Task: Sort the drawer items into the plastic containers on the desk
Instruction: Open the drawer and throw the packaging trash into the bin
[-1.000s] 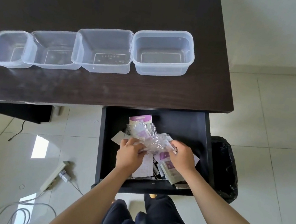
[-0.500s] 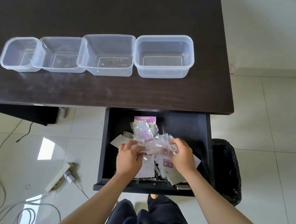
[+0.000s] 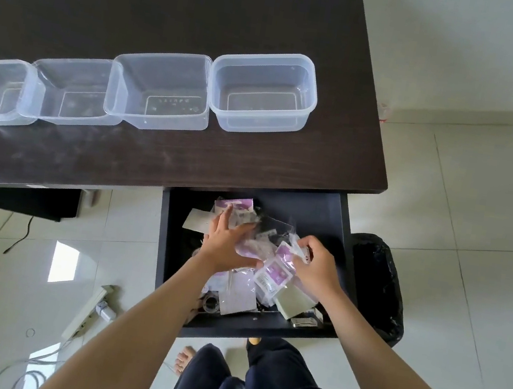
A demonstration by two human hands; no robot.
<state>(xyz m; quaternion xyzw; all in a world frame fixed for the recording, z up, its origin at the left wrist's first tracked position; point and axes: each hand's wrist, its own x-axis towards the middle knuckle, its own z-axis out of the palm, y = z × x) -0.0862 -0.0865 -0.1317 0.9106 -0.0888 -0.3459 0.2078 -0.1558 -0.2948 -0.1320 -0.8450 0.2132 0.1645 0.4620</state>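
Drawer [image 3: 329, 212] packets [image 3: 273, 273]: left hand [image 3: 224, 243] flat, pressing; right hand [image 3: 317, 268] pinching one

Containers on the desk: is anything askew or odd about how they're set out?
Yes. The four plastic containers aren't spaced evenly: the three on the left overlap at their rims, while the rightmost container sits square. All look empty.

Bright daylight, glare patches on the glossy floor tiles [image 3: 63, 262], wide-angle bending at edges, slight softness throughout.
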